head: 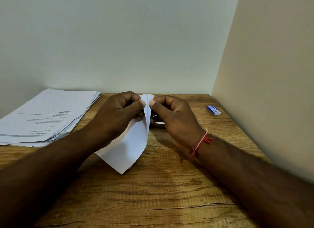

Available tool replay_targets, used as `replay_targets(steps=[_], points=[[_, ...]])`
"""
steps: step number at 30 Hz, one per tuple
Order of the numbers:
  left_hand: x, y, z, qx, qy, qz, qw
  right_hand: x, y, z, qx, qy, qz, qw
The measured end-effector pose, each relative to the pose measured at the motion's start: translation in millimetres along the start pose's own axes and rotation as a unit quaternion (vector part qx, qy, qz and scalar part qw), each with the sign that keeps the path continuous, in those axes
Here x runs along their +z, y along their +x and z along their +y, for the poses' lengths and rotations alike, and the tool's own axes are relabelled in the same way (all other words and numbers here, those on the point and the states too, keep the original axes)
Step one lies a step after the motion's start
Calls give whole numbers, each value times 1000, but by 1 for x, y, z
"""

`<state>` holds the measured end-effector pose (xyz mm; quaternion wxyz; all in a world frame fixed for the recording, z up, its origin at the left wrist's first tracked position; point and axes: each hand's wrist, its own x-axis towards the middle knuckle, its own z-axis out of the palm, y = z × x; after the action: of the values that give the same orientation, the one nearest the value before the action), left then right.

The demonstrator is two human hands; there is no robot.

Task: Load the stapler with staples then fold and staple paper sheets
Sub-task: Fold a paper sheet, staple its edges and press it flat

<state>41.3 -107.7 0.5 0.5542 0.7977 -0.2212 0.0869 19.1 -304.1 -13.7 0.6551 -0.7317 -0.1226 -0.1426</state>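
A white paper sheet (131,143) is folded over and stands up from the wooden table (161,193) in the middle. My left hand (119,112) pinches its upper edge from the left, and my right hand (173,114) pinches the same edge from the right, thumbs almost meeting. The sheet's lower corner rests on the table toward me. A small blue staple box (213,110) lies at the right, near the wall. No stapler shows in this view; a pale shape (158,123) lies partly hidden under my right hand.
A thick stack of printed paper sheets (45,115) lies at the back left of the table. A wall (136,41) closes the back edge and a beige wall (271,75) closes the right side. A red thread band is on my right wrist.
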Motion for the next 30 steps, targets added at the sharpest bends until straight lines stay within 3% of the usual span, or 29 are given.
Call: replay_targets(steps=[5, 10, 14, 18, 20, 22, 26, 30], points=[[1, -1, -1, 12, -12, 3, 1000, -1, 0, -2, 21, 38, 7, 999], [-6, 0, -3, 84, 142, 74, 984, -1, 1, -8, 111, 236, 10, 965], [-23, 8, -7, 47, 180, 139, 973, -3, 4, -9, 130, 263, -1, 956], [-30, 10, -1, -74, 110, 168, 977, -3, 3, -8, 136, 253, -3, 958], [-34, 12, 1, -143, -49, 137, 979, -4, 3, -6, 134, 243, -2, 961], [-36, 13, -2, -156, -154, 71, 973, -5, 5, -3, 136, 238, 4, 962], [-39, 13, -13, -83, -28, 77, 993, -10, 9, 0, 156, 205, 18, 966], [-41, 11, -12, -57, 4, 72, 996, -16, 7, 0, 149, 134, 22, 979]])
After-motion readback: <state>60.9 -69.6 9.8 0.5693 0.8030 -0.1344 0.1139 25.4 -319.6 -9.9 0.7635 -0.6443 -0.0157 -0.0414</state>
